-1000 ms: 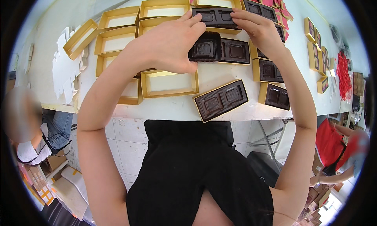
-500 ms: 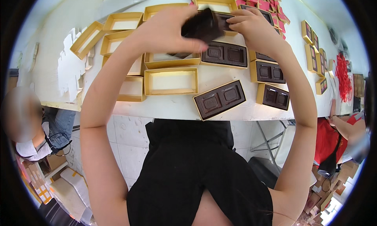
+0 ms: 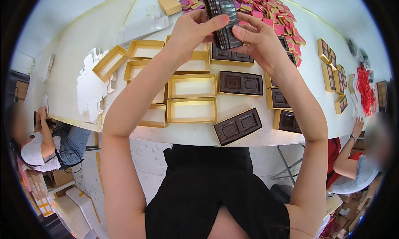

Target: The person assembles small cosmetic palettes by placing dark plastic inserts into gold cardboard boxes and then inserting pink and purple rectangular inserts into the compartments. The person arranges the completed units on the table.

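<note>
A stack of dark brown plastic tray inserts [image 3: 222, 21] is held up on edge over the far part of the table. My left hand [image 3: 198, 30] grips it from the left, with the thumb across its face. From the right, my right hand [image 3: 258, 37] closes on its edge, thumb and fingers against the trays. Beneath the hands, a gold box with a brown tray [image 3: 237, 56] is partly hidden. Nearer to me are two more gold boxes holding brown trays, one straight [image 3: 241, 83] and one turned at an angle [image 3: 237, 127]. Bare gold boxes [image 3: 192, 111] stand left of them.
More tray-fitted boxes [image 3: 287, 121] line up under my right forearm. A heap of pink and purple small pieces [image 3: 266, 10] covers the back. White card pieces [image 3: 89, 87] lie left; filled boxes [image 3: 330, 77] and red ribbons [image 3: 365, 89] lie right. People sit at both sides.
My right hand has left the box at the back and now holds the tray stack together with my left. The stack has been raised and turned on edge. The view has shifted.
</note>
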### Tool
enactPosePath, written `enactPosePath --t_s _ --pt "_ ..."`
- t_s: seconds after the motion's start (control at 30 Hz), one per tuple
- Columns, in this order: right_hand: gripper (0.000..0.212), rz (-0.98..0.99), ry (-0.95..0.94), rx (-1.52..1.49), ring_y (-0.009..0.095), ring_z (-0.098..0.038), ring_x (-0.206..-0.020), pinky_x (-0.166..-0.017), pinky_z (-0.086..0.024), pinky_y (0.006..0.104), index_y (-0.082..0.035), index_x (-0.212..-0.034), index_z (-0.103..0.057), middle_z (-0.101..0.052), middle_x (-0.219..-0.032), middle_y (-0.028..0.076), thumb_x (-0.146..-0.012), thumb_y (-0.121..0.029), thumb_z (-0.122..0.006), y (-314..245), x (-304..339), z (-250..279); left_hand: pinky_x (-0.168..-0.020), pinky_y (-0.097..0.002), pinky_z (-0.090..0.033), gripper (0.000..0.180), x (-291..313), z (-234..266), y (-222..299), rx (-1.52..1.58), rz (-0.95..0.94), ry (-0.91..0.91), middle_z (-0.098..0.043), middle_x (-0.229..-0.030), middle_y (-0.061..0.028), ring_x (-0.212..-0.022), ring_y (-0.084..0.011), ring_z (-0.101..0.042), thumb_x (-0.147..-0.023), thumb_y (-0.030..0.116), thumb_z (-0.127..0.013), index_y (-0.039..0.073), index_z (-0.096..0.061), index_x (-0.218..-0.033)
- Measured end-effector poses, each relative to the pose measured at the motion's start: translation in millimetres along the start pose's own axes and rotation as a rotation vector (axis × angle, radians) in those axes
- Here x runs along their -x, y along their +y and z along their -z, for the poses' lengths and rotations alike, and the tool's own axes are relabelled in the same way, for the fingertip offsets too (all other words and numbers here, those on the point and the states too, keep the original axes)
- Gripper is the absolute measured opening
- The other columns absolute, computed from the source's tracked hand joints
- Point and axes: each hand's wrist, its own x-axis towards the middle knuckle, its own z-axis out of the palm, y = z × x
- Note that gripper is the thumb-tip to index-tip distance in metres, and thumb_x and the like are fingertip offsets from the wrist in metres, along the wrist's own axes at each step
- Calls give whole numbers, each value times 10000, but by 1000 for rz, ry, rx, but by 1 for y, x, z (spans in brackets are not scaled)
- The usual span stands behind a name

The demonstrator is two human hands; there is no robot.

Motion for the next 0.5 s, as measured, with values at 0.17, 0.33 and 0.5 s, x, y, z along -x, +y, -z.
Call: enactPosePath --t_s 0.17,0.33,0.5 --pt "533 178 96 3 219 -647 -1071 -900 -572 393 -10 -1357 -513 -623 -1175 89 -884 -123 -731 -7 -18 20 -787 -330 -556 490 -16 26 7 -93 -71 225 -669 -992 -49 -883 -147 -658 -774 396 -809 40 -659 -1077" --pt "444 483 -129 1288 221 -659 -1040 -905 -556 329 -119 -1199 -695 -623 -1227 51 -769 -15 -740 -4 -48 69 -695 -324 -583 427 -56 86 18 -110 104 52 -687 -967 -77 -798 -170 -683 -855 348 -698 21 -614 -1117" --pt "467 514 -128 1441 308 -594 -1151 -997 -491 406 -154 -1202 -710 -611 -1276 108 -754 -31 -759 23 -50 64 -745 -354 -624 389 -45 48 -3 124 296 -29 -682 -961 -133 -815 -228 -712 -909 327 -648 8 -598 -1126"
